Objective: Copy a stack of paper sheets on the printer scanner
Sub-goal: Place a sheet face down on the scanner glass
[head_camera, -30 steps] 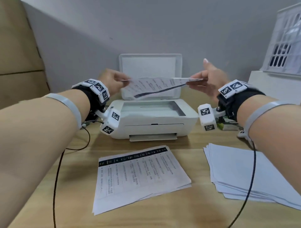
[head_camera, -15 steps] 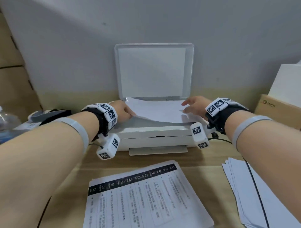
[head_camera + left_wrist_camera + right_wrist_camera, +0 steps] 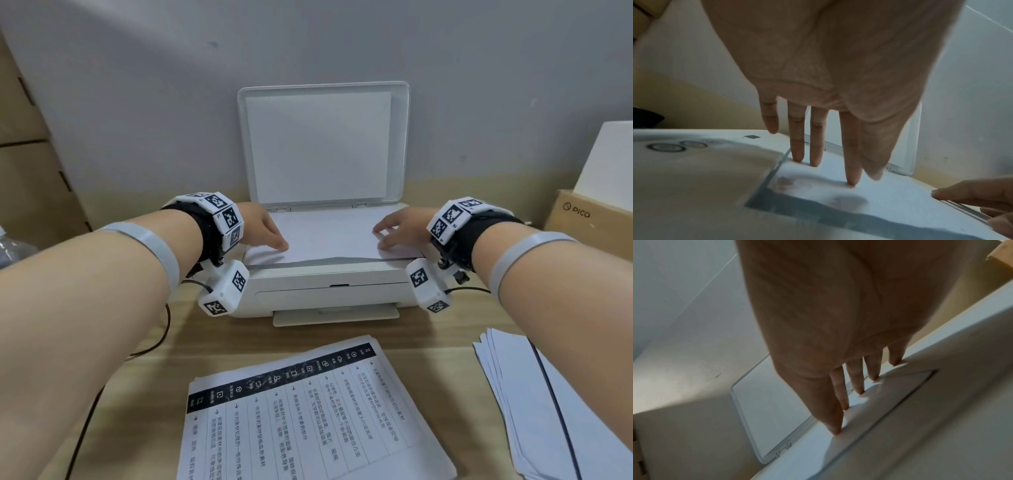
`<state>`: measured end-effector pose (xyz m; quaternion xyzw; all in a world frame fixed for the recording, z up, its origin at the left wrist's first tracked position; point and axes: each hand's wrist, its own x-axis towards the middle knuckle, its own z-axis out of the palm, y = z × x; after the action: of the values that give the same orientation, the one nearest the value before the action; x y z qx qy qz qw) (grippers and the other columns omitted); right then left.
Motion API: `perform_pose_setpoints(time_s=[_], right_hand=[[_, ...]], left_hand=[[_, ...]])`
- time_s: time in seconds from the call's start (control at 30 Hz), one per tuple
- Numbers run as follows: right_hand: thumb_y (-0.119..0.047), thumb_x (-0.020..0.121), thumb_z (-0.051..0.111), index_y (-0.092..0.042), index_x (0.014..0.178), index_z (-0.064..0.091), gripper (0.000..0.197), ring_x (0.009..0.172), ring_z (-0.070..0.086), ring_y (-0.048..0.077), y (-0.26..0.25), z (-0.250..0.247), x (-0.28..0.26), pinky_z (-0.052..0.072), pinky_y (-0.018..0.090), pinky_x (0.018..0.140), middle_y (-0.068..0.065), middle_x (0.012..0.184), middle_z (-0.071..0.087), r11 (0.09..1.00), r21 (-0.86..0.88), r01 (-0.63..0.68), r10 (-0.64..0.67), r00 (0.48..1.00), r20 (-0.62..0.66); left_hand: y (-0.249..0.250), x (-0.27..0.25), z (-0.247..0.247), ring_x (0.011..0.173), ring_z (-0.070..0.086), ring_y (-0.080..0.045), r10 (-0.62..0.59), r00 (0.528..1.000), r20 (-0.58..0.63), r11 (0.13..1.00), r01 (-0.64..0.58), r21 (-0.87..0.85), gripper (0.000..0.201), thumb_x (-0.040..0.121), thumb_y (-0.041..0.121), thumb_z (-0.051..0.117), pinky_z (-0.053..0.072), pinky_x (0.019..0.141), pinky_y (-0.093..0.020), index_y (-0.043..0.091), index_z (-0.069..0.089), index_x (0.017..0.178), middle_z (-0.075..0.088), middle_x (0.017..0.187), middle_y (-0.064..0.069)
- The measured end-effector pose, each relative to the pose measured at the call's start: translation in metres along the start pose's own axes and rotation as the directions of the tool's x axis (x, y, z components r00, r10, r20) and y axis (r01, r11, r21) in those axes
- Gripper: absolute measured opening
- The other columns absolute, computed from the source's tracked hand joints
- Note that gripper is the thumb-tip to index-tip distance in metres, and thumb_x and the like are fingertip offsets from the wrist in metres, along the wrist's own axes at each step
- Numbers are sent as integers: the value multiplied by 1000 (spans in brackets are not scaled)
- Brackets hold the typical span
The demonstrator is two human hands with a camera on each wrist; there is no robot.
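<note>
A white printer stands at the back of the wooden desk with its scanner lid raised upright. One sheet of paper lies blank side up on the scanner glass. My left hand presses straight fingers on the sheet's left part. My right hand presses straight fingertips along the sheet's right edge. A strip of bare glass shows in front of the sheet. A stack of printed sheets lies on the desk before the printer.
A second stack of blank-side-up sheets lies at the right front. A cardboard box stands right of the printer, brown cartons at the left. Black cables trail from both wrists over the desk.
Both hands brought the sheet down from the air, turned it blank side up, and laid it flat on the glass; the pinch on its ends has given way to flat fingers.
</note>
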<state>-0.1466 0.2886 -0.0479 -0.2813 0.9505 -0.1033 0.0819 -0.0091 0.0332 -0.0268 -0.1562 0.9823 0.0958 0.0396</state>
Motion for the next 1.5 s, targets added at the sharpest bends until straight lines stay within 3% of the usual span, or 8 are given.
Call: perform_pose_setpoints(time_s=[0.4,0.53,0.7,0.9,1.07,1.27,1.4,1.5], right_hand=[[-47,86,68,-37,138,52,55,127,49,20,1,-10,-14,37,29,95,-7,144,49,1000,-17,1,1,997,80],[-43,91,63,-29,135,57,47,124,52,23,0,-31,-3,43,38,105,-3,138,54,998,61,-21,21,1000,-5],[-24,93,61,-19,132,58,40,88,55,17,0,-60,21,44,22,72,5,130,58,954,300,14,60,970,-235],[-23,94,59,-13,140,45,49,115,56,30,8,-74,52,49,44,100,14,134,53,778,627,-20,291,897,-333],[-32,97,55,-13,146,33,57,127,48,32,12,-77,61,46,55,101,13,143,43,608,794,-20,358,899,-252],[-76,80,43,-35,140,30,74,111,56,24,10,-86,45,48,61,91,-6,136,39,397,915,72,436,862,-257],[-83,78,34,-33,131,37,73,100,62,24,6,-99,17,52,59,83,-1,128,46,350,927,136,461,836,-297],[-68,90,40,-20,129,49,63,97,64,23,5,-98,-7,56,51,85,6,120,55,399,912,91,423,864,-271]], left_hand=[[-4,2,-6,92,62,-7,22,999,29,999,-21,-26,22,80,50,72,46,76,-23,39,77,98,71,104,14],[-14,21,-23,99,65,-15,-58,997,-57,965,42,-260,28,83,48,69,49,76,-27,36,72,108,70,111,4],[-16,61,-44,76,59,-19,-339,914,-223,688,79,-722,58,88,21,67,52,66,-31,12,42,139,55,108,-8],[-10,94,-59,98,63,-27,-400,892,-210,329,-74,-941,71,84,7,63,56,78,-42,14,26,144,50,120,-15],[-8,98,-68,87,63,-23,-423,886,-189,222,-100,-970,70,74,31,66,52,62,-34,17,38,137,54,124,-11],[-7,70,-76,98,61,-32,-434,889,-146,159,-84,-984,108,56,97,37,49,93,-49,24,45,135,61,111,-11],[-11,44,-79,98,65,-33,-437,884,-167,88,-143,-986,82,71,92,25,50,94,-47,21,61,90,67,96,-11],[-18,26,-77,94,69,-37,-450,882,-138,126,-90,-988,85,65,94,31,52,90,-49,18,60,90,65,92,-13]])
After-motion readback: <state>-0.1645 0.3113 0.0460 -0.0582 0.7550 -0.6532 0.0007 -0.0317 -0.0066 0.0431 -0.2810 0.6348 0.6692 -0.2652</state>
